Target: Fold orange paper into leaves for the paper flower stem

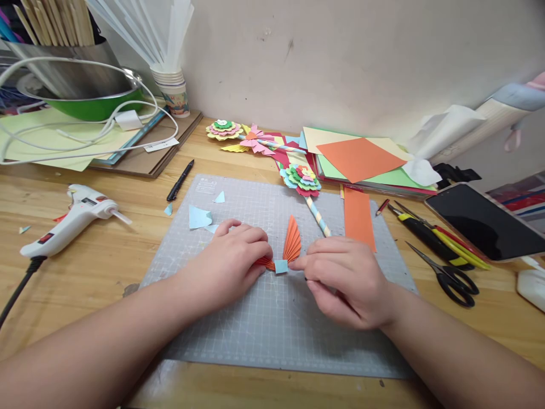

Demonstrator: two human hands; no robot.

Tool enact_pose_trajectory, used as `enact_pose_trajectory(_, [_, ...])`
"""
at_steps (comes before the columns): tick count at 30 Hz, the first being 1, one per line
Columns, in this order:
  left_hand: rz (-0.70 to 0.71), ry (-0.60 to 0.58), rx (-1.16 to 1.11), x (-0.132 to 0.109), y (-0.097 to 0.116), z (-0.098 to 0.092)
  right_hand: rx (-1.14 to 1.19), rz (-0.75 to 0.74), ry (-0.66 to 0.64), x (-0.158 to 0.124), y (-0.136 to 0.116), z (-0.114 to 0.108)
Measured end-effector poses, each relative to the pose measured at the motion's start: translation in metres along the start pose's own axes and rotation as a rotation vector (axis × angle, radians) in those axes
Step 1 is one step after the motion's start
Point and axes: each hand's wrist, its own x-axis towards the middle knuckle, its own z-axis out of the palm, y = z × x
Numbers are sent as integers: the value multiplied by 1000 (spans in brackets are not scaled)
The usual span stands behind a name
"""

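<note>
A small light-blue paper square [281,266] lies over the middle of a pleated orange paper piece [292,241] on the grey cutting mat [272,335]. One fan-shaped wing of it stands up to the right. The left wing runs under my left hand [238,253], whose fingers are closed on it and cover most of it. My right hand [344,281] has its index fingertip at the base of the right wing, beside the blue square. Its other fingers are curled in, and a tiny dark tip shows by them; what they hold is unclear.
Blue paper scraps [200,217] and an orange strip [359,218] lie on the mat, near a paper flower [300,179] on a striped stem. A glue gun [72,218] and pen [181,180] are left; scissors [447,278], a cutter [426,236] and a phone [489,221] are right.
</note>
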Motion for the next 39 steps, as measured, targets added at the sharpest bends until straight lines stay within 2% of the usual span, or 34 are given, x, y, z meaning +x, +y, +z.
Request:
enact_pose_trajectory(5, [-8, -15, 11, 0, 0, 0, -111, -109, -100, 1, 7, 1])
enact_pose_trajectory(13, [-8, -11, 15, 0, 1, 1, -173, -98, -202, 3, 8, 3])
enact_pose_trajectory(27, [-2, -5, 22, 1, 0, 1, -246, -115, -262, 1, 6, 5])
enact_pose_trajectory(39, [-4, -4, 18, 0, 0, 1, -285, -128, -244, 2, 3, 6])
